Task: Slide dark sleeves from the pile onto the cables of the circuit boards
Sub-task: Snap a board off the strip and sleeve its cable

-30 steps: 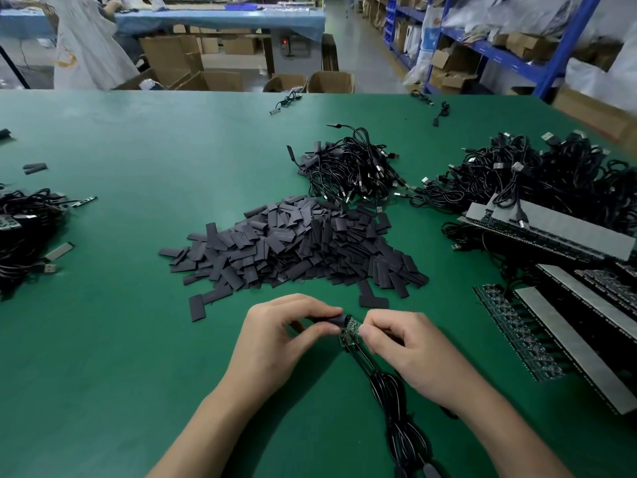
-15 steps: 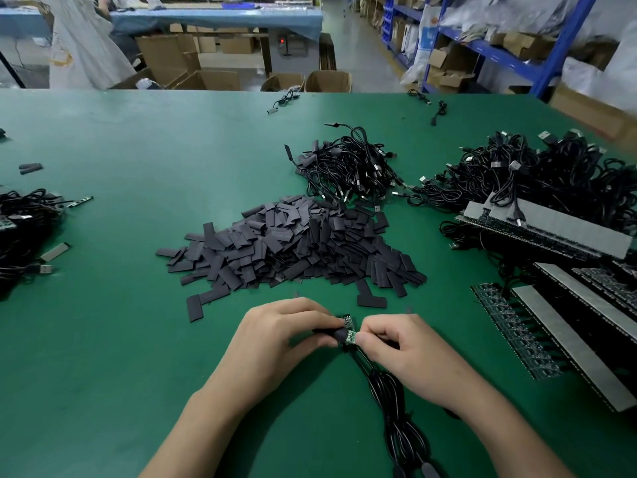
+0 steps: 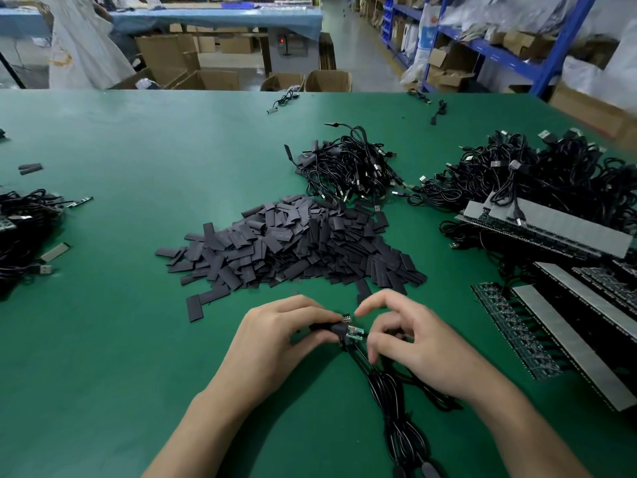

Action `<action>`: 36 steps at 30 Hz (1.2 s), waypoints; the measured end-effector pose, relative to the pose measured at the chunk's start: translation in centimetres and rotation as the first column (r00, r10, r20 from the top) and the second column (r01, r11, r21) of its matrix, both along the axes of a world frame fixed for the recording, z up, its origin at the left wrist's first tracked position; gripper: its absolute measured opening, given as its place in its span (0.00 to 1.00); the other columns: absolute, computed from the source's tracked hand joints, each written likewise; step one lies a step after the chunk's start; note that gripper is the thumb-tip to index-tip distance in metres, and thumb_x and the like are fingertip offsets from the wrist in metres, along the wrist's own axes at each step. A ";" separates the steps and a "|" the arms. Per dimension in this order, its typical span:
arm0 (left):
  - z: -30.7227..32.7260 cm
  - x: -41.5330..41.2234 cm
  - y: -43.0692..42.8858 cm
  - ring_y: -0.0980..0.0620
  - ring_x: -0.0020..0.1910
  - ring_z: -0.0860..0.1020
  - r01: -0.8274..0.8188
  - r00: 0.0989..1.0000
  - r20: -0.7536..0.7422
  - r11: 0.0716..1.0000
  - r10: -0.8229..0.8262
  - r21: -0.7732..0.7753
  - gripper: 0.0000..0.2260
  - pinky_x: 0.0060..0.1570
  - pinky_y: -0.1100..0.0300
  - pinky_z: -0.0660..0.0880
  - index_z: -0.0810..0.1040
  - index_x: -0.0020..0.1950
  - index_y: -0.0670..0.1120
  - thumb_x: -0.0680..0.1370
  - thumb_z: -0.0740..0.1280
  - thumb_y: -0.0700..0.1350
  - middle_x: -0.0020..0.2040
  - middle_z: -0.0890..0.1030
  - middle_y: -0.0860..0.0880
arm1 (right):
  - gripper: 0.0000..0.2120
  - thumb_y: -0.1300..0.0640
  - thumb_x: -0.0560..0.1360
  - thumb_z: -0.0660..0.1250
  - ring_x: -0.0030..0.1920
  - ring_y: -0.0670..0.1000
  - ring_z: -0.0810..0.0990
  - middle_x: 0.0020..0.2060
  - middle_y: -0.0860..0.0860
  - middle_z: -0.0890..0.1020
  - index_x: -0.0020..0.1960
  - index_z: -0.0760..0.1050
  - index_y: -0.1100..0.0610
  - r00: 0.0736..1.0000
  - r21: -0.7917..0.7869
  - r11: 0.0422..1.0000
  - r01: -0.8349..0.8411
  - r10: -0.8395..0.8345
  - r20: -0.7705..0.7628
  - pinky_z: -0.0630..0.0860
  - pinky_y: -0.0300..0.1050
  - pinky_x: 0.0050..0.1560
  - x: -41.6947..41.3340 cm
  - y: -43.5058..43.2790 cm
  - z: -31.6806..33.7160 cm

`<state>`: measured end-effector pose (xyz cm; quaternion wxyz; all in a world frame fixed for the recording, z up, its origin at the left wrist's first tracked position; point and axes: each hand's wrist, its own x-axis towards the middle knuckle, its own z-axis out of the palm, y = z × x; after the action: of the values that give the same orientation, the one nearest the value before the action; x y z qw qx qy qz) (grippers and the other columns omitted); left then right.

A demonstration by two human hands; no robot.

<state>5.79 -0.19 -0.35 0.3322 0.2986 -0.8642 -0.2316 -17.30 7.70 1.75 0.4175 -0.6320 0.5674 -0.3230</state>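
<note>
A big pile of flat dark sleeves lies mid-table. Just in front of it my left hand pinches a dark sleeve that sits over one end of a small green circuit board. My right hand is at the board's other end, thumb and lower fingers on it, index finger lifted and curled above. The board's black cables run down toward me in a bundle.
Cable heaps lie behind the pile, at the right and at the left edge. Rows of circuit boards with grey strips fill the right side. Beyond the green table stand cardboard boxes and blue shelving.
The sleeve has gone onto the board's left end. My right index finger has lifted off and the right hand has opened somewhat. Both hands stay in the same place.
</note>
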 end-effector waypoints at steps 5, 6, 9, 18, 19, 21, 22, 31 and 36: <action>0.2 -0.2 0.1 0.63 0.47 0.81 0.012 1.000 -0.026 1.000 -0.012 -0.015 0.09 0.48 0.62 0.79 0.86 0.56 0.54 0.79 0.72 0.55 0.50 0.83 0.62 | 0.11 0.47 0.75 0.67 0.43 0.66 0.77 0.40 0.48 0.87 0.56 0.74 0.38 0.996 -0.020 0.999 0.031 -0.030 0.079 0.75 0.61 0.52 -0.2 -0.1 -0.3; 0.2 -0.2 0.2 0.64 0.47 0.81 0.022 0.999 -0.030 1.000 -0.022 -0.017 0.09 0.48 0.63 0.79 0.86 0.56 0.54 0.78 0.72 0.55 0.50 0.83 0.62 | 0.11 0.47 0.74 0.67 0.42 0.66 0.77 0.40 0.48 0.87 0.56 0.74 0.39 0.996 -0.021 0.999 0.033 -0.031 0.086 0.75 0.62 0.52 -0.1 -0.1 -0.4; 0.2 -0.4 0.5 0.64 0.46 0.81 0.040 0.999 -0.024 0.999 -0.040 -0.023 0.09 0.47 0.62 0.79 0.86 0.55 0.52 0.78 0.73 0.54 0.50 0.83 0.61 | 0.11 0.47 0.74 0.68 0.42 0.66 0.77 0.39 0.49 0.86 0.56 0.74 0.40 0.994 -0.026 0.999 0.029 -0.026 0.105 0.75 0.64 0.52 0.2 -0.2 -0.6; 0.3 -0.7 0.8 0.60 0.48 0.83 0.050 0.995 -0.090 0.996 -0.043 0.076 0.08 0.50 0.60 0.80 0.87 0.54 0.49 0.77 0.75 0.49 0.50 0.85 0.59 | 0.11 0.49 0.74 0.68 0.39 0.67 0.74 0.38 0.50 0.85 0.56 0.76 0.40 0.984 -0.011 0.999 0.043 -0.040 0.172 0.74 0.66 0.49 0.2 -0.4 -0.9; 0.3 -0.7 0.8 0.60 0.48 0.83 0.051 0.995 -0.092 0.996 -0.044 0.077 0.08 0.50 0.60 0.80 0.87 0.54 0.49 0.77 0.75 0.48 0.50 0.85 0.59 | 0.12 0.49 0.74 0.68 0.38 0.67 0.74 0.38 0.50 0.85 0.56 0.76 0.40 0.984 -0.010 0.999 0.043 -0.040 0.175 0.74 0.66 0.48 0.2 -0.4 -0.9; 0.2 -0.7 0.8 0.61 0.47 0.83 0.048 0.996 -0.082 0.997 -0.043 0.057 0.07 0.49 0.60 0.80 0.87 0.54 0.48 0.77 0.76 0.47 0.49 0.85 0.58 | 0.12 0.49 0.73 0.68 0.37 0.67 0.73 0.37 0.50 0.84 0.56 0.76 0.40 0.982 -0.011 0.999 0.044 -0.042 0.185 0.73 0.66 0.46 0.2 -0.4 -1.0; 0.2 -0.7 0.8 0.61 0.47 0.83 0.045 0.996 -0.074 0.998 -0.042 0.046 0.07 0.49 0.59 0.80 0.87 0.54 0.49 0.77 0.76 0.48 0.49 0.85 0.58 | 0.12 0.49 0.73 0.68 0.37 0.67 0.73 0.37 0.50 0.84 0.55 0.76 0.40 0.980 -0.012 0.999 0.048 -0.045 0.193 0.73 0.65 0.45 0.2 -0.4 -1.1; 0.2 -0.7 0.8 0.60 0.46 0.83 0.027 0.998 -0.057 0.999 -0.025 0.041 0.10 0.47 0.57 0.81 0.87 0.54 0.50 0.78 0.73 0.53 0.49 0.85 0.59 | 0.11 0.48 0.73 0.69 0.37 0.66 0.74 0.39 0.51 0.85 0.55 0.76 0.40 0.982 -0.024 0.998 0.059 -0.054 0.182 0.74 0.65 0.45 0.5 -0.4 -1.1; 0.0 -0.9 0.8 0.60 0.46 0.82 0.025 0.997 -0.067 1.000 -0.025 0.007 0.09 0.47 0.58 0.80 0.86 0.54 0.50 0.78 0.73 0.52 0.49 0.84 0.59 | 0.12 0.49 0.73 0.68 0.37 0.64 0.73 0.37 0.50 0.83 0.55 0.76 0.41 0.986 -0.009 0.999 0.037 -0.035 0.163 0.72 0.58 0.42 0.5 -0.3 -1.0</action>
<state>4.87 0.57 -0.32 0.3571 0.2811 -0.8553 -0.2489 -16.76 7.39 0.71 0.4526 -0.5956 0.5409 -0.3845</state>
